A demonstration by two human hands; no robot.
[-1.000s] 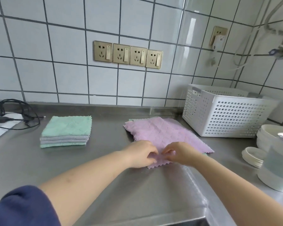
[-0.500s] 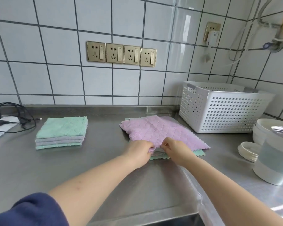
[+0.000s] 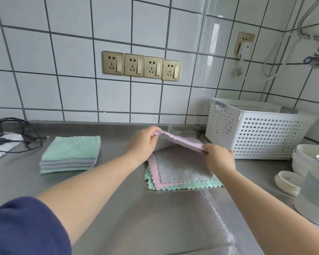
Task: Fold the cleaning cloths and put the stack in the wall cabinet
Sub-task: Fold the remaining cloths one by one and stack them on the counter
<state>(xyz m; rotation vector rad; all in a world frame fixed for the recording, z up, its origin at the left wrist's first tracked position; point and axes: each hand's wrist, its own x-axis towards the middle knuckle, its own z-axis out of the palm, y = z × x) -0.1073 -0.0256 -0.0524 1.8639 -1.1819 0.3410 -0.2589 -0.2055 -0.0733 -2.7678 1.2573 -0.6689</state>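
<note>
At the far left of the steel surface, well left of the folded stack, a tangle of black cables lies over something white that the frame edge cuts off. The folded stack itself sits flat on the surface: a green cloth on top, grey layers under it, green at the bottom, edges fairly square. That part of the job looks done.

Right of the stack, the left hand pinches the far-left corner of a lilac cloth between thumb and curled fingers, lifted clear of the pile. The right hand pinches the other end of the same raised edge. The cloth hangs between them, its grey underside showing, apparently being carried over to make the first fold. Beneath it, right of the stack, lies the unfolded pile: a grey cloth, a pink one and a green one, spread and offset. So at least four cloths appear left to fold, then the stacking and the trip to the cabinet.

Further right stand a white perforated basket, some white bowls, small white lids and a pale container clipped by the frame.

The wall cabinet is not in view. Whether the basket holds more cloths cannot be told, and the hands and raised cloth hide the far part of the pile.
</note>
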